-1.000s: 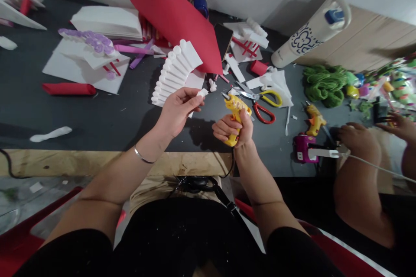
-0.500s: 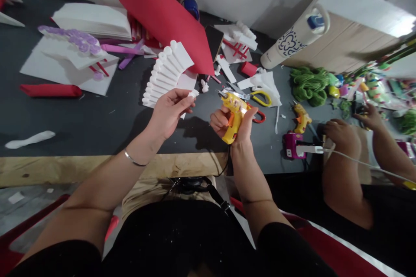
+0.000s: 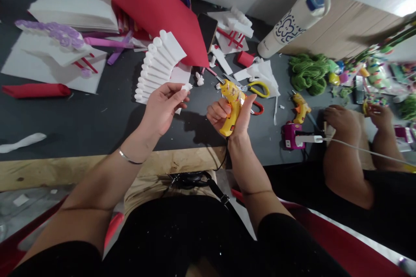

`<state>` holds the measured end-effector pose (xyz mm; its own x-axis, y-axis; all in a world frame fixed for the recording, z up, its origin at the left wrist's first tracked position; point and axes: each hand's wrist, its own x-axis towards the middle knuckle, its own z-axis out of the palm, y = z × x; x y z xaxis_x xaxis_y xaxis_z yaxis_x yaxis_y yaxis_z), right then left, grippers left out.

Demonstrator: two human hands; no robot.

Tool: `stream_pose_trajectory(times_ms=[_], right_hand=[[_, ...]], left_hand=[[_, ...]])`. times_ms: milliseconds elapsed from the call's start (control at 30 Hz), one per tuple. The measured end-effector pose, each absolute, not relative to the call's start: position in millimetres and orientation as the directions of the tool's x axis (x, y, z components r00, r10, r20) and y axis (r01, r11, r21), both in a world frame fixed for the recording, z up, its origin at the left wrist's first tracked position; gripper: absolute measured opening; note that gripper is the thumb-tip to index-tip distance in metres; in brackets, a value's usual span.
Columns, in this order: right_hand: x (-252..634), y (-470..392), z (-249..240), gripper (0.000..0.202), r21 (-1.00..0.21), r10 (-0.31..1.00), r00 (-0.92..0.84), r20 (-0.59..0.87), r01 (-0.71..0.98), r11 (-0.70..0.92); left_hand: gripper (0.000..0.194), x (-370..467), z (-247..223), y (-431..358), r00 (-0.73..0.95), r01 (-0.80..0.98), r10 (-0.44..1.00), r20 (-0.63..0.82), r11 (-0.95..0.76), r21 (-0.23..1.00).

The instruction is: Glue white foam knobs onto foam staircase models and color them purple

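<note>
Above the table (image 3: 97,125), my left hand (image 3: 162,107) pinches a white piece (image 3: 186,87), my right hand (image 3: 243,120) clasps a glue gun (image 3: 232,110), presumably for steadiness.

I see glossy plastic on the held glue gun (image 3: 231,108), rough on top. On my screen the table (image 3: 94,123) looks matt, its edge (image 3: 185,160) wooden, the red sheet (image 3: 152,8) smooth.

The right hand (image 3: 242,119) grips a yellow glue gun (image 3: 232,103).

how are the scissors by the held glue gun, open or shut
Open: the scissors have their yellow handle and red handle spread well apart.
</note>
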<state>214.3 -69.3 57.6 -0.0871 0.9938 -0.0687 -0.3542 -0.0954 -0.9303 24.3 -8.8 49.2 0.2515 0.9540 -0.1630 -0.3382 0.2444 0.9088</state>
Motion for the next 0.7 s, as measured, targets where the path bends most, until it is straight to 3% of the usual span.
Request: stream_pose_trajectory(times_ms=[133, 233, 300, 400, 467, 533, 700], right_hand=[[211, -68, 57, 0.077, -0.936, 0.997, -0.024, -0.073, -0.342, -0.077], [208, -67, 55, 0.078, -0.947, 0.988, 0.13, -0.087, -0.318, -0.042], [207, -67, 53, 0.083, -0.972, 0.966, 0.241, -0.096, -0.23, -0.039], [210, -66, 48, 0.09, -0.992, 0.952, 0.299, -0.063, -0.122, -0.028], [213, -65, 46, 0.093, -0.995, 0.962, 0.27, -0.044, -0.094, -0.019], [214, -65, 44, 0.097, -0.995, 0.972, 0.232, -0.045, -0.098, -0.023], [212, -66, 42, 0.096, -0.99, 0.982, 0.188, -0.032, -0.138, -0.006]], left_hand=[[0.03, 25, 49, -13, 0.251, -0.266, 0.966, -0.067, 0.136, 0.954], [0.026, 24, 53, -24, 0.253, -0.089, 0.958, 0.139, -0.119, 0.989], [0.015, 23, 54, -34, 0.325, 0.042, 0.875, 0.358, -0.392, 0.919], [0.013, 24, 50, -47, 0.534, 0.044, 0.584, 0.611, -0.741, 0.67], [0.021, 26, 44, -52, 0.598, 0.012, 0.438, 0.671, -0.842, 0.539], [0.026, 29, 40, -55, 0.614, 0.016, 0.379, 0.692, -0.883, 0.469], [0.02, 35, 37, -56, 0.635, 0.145, 0.428, 0.643, -0.884, 0.445]])
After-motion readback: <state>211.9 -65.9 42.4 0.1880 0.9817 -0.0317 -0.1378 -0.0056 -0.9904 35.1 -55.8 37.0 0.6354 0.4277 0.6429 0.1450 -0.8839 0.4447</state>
